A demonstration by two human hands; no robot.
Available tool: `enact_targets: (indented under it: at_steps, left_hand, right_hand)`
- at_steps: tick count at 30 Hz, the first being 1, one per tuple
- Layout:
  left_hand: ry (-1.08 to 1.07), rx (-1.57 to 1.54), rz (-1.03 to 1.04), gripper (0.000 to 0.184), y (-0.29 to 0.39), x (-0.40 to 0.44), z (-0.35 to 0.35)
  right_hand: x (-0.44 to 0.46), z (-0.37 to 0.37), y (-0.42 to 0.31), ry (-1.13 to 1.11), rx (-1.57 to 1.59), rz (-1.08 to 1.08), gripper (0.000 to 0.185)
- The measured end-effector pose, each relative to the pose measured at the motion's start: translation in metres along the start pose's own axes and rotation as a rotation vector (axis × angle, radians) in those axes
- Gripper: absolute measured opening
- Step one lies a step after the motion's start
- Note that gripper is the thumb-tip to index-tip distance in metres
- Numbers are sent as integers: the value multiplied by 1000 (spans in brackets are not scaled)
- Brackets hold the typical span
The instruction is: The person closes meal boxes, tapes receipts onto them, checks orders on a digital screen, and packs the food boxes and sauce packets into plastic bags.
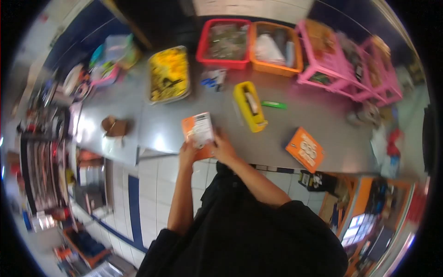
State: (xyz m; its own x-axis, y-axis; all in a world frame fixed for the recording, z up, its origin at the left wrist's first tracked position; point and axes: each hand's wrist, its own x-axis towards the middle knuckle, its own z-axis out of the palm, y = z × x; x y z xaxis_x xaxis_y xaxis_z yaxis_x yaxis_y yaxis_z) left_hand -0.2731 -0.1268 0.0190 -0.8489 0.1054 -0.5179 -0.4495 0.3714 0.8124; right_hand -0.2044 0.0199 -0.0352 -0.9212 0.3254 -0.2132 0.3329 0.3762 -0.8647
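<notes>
Both my hands are on an orange-and-white printed package [201,128] with a barcode, held just over the front edge of the metal table. My left hand [187,151] grips its lower left side. Fingers of my right hand [222,147] close on its lower right side. Blur hides the exact finger positions and whether the package is a box or a pouch. To the right lies an orange box or card [304,148] with white lettering. Beyond my hands are a long yellow container [250,107] and a green cutter-like tool [274,105].
Blue-handled scissors [209,83] lie near a tray of yellow pieces [169,74]. Red [201,54] and orange [276,69] bins stand along the back, with pink baskets [330,87] at right. A small brown cardboard piece [115,127] sits at left on the table [263,147].
</notes>
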Motion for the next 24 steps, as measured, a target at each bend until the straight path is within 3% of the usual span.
enact_targets:
  at_steps: [2,3,5,7,8,10,13,15,17,18,20,21,22,24]
  left_hand:
    - [-91,-233,85,60,-13,-10,3]
    - [-110,-274,95,62,2,-30,9]
    - [-130,-313,88,65,12,-54,6]
    - [-684,-701,65,69,5,-54,-6]
    - [-683,-667,41,71,16,-64,-3]
    - [-548,-387,127,70,27,-73,10]
    - [-482,-378,65,67,23,-69,18]
    - [-480,-430,5,65,12,-62,18]
    - [-480,-498,-54,61,9,-64,17]
    - [-436,-468,-107,57,9,-64,16]
    - [-306,-428,-109,52,4,-60,7]
    - [-230,-388,-116,50,-2,-52,0]
    - [-165,-351,-124,47,-8,-43,-9]
    - [16,-426,-103,42,-21,-23,-46]
  right_hand:
    - [-9,-27,-16,-78,389,-89,72]
    - [-18,-53,-23,-40,380,-69,72]
    - [-44,-107,-43,-16,408,-266,79]
    - [-72,-177,-38,-72,638,-147,79]
    - [-96,-214,-39,-23,724,-14,73]
    - [-136,-277,-1,159,730,86,74]
    - [-182,-363,75,326,742,161,82]
    - [-200,-395,120,312,734,165,83]
    - [-189,-420,145,65,560,82,77]
    - [-175,-432,172,61,196,437,70]
    - [-161,-439,194,-144,-20,251,63]
    - [-166,-440,211,-75,-148,219,64]
    - [-159,-443,217,9,-277,186,65]
    - [-161,-422,134,54,-173,450,70]
